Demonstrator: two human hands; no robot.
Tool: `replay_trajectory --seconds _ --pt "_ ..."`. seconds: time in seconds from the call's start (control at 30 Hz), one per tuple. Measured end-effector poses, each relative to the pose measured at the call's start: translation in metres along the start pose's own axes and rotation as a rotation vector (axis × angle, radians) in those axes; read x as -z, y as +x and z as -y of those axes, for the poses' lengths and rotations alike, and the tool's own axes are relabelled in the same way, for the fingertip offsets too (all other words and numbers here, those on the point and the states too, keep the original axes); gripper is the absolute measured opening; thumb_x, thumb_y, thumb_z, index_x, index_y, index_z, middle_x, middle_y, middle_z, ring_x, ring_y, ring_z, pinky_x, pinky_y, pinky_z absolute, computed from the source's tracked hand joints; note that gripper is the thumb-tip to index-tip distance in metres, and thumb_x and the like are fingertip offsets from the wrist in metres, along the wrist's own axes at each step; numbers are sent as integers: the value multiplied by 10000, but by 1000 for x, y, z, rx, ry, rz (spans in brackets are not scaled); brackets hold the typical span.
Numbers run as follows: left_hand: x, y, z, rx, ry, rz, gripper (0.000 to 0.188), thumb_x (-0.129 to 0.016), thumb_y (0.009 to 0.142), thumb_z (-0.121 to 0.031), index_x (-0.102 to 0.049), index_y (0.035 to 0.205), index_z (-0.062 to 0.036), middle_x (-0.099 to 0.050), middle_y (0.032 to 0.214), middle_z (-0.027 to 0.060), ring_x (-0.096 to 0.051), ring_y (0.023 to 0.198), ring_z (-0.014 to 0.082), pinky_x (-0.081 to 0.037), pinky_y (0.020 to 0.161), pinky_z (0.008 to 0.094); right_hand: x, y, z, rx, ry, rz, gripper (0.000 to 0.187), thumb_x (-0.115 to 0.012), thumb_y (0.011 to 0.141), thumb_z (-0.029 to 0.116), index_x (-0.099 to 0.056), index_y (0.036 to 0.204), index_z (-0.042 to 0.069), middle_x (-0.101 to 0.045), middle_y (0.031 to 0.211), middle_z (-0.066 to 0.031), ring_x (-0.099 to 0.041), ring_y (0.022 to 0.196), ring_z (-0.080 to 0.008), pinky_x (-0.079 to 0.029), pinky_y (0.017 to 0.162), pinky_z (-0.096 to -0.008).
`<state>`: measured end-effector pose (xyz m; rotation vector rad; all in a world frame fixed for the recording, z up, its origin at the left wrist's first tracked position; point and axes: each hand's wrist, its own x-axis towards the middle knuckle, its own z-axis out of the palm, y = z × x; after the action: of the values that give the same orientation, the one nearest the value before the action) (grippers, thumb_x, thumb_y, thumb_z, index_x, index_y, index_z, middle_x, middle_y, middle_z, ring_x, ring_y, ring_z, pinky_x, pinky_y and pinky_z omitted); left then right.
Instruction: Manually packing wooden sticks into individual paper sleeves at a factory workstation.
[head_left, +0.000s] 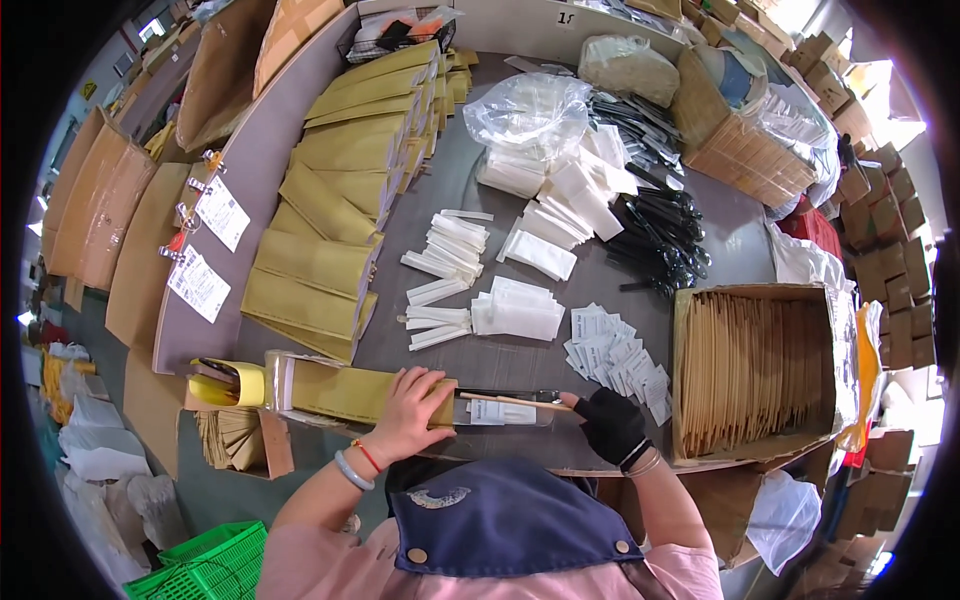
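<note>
My left hand (408, 410) presses down on a yellow-brown paper sleeve (352, 392) lying across the near edge of the grey table (720, 240). My right hand (608, 422), in a black fingerless glove, grips the end of a clear packet (505, 408) that holds wooden chopsticks and a white napkin. The packet's other end sits at the mouth of the sleeve, under my left fingers.
Stacked yellow sleeves (345, 190) fill the table's left. White napkins (518, 308), small sachets (615, 350), paper-wrapped sticks (445, 250) and black cutlery (660, 230) lie in the middle. A cardboard box (750, 370) of filled sleeves stands at right. A green crate (205, 570) sits lower left.
</note>
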<state>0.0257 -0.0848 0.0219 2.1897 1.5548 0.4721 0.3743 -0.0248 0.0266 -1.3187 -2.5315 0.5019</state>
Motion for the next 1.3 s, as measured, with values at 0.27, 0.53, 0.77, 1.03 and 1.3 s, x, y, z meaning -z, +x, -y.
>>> replay_trajectory --seconds 0.27,0.53,0.77,1.03,1.3 --pt "-17 10 -7 -29 -80 -19 671 -831 614 -317 -615 1198 -66 -544 1221 84 -481 1093 313 -385 976 448 -35 22 9 48 -14 257 251 -620 857 189 -683 1096 228 -615 787 -111 -604 712 -299 -465 570 -408" --pt "-30 35 -36 -136 -33 -2 715 -830 619 -301 -577 1242 -59 -543 1185 68 -479 1104 301 -394 962 434 -69 25 53 23 402 6 237 -656 808 118 -637 1040 73 -632 983 -150 -613 923 -327 -511 774 -412" --pt "-32 39 -40 -124 -40 13 738 -828 626 -288 -550 1273 -66 -528 1196 76 -474 1115 297 -382 972 434 -55 4 17 -90 275 -38 183 -713 766 127 -635 921 70 -634 931 -139 -612 839 -349 -503 733 -400" --pt "-22 52 -46 -268 109 99 596 -796 649 -228 -604 1213 -187 -546 1126 99 -498 1050 303 -417 902 424 -29 27 60 -133 340 -30 436 -779 701 262 -595 1068 115 -605 1002 -79 -597 940 -279 -450 812 -417" --pt "52 81 -52 -382 217 165 140 -654 682 -143 -660 821 -163 -533 930 90 -534 910 287 -454 729 416 29 39 47 82 5 -88 634 -826 557 375 -586 1090 131 -584 975 -66 -559 975 -285 -404 823 -433"
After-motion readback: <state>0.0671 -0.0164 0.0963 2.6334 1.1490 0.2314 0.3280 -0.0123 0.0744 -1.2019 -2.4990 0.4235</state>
